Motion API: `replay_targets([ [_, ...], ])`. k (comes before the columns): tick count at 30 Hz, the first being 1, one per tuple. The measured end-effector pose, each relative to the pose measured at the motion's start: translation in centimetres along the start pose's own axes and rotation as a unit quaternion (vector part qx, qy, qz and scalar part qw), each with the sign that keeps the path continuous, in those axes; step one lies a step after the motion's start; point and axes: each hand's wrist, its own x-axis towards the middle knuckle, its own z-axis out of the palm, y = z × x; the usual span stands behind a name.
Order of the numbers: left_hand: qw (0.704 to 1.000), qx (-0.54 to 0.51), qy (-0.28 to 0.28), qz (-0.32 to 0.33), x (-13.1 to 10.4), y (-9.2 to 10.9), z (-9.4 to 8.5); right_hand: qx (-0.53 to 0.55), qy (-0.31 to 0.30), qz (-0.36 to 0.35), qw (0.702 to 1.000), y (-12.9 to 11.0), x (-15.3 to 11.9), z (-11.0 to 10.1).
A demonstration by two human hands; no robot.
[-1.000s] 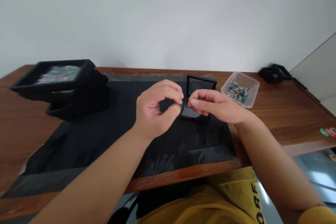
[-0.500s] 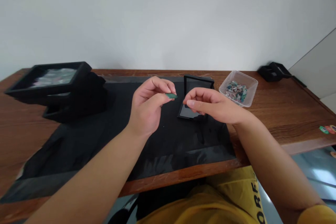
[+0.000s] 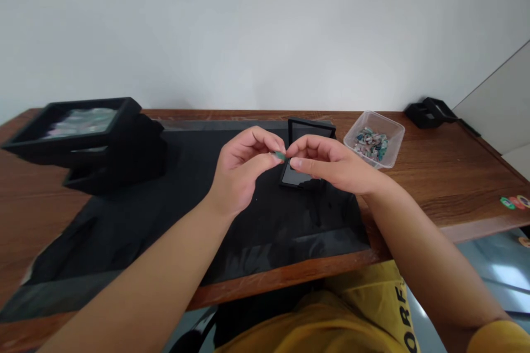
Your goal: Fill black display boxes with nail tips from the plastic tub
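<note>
My left hand (image 3: 244, 168) is raised over the black mat, its thumb and forefinger pinching a small, flat green piece (image 3: 280, 155). The piece is slim and pointed; I cannot tell its exact kind. At its right end, the forefinger of my right hand (image 3: 321, 161) meets the left fingertips. A gap shows between the right thumb and forefinger, and the other fingers are curled; no held thing shows there. Behind and below the right hand stands an open black case (image 3: 311, 130) with its lid up, partly hidden by the fingers.
A clear plastic tub (image 3: 396, 146) with several small green, white and pinkish pieces stands right. Stacked black trays (image 3: 120, 121) at left hold shiny wrapped contents. The black mat (image 3: 265, 226) covers part of the wooden table (image 3: 439, 176). Black holders (image 3: 428, 113) sit far right.
My left hand has moved right with the green piece, closing the gap to my right hand. The right thumb and forefinger have parted and now reach the piece's end.
</note>
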Motion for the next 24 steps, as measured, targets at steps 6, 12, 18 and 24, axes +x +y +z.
replay_targets([
  [6,0.999,-0.037,0.003,0.025,0.0,0.2,0.4,-0.014,-0.011,-0.013,1.000,0.0,0.0,-0.1],
  [12,0.997,-0.066,-0.019,0.022,0.1,0.8,0.7,-0.006,-0.017,-0.009,1.000,0.4,0.2,0.2],
  [18,0.998,-0.035,-0.027,0.035,-0.1,0.7,0.6,0.007,-0.022,-0.020,1.000,1.3,0.5,0.0],
  [24,0.998,-0.012,-0.043,0.044,-0.3,0.2,0.4,0.002,-0.039,-0.025,0.999,1.9,0.7,-0.6],
])
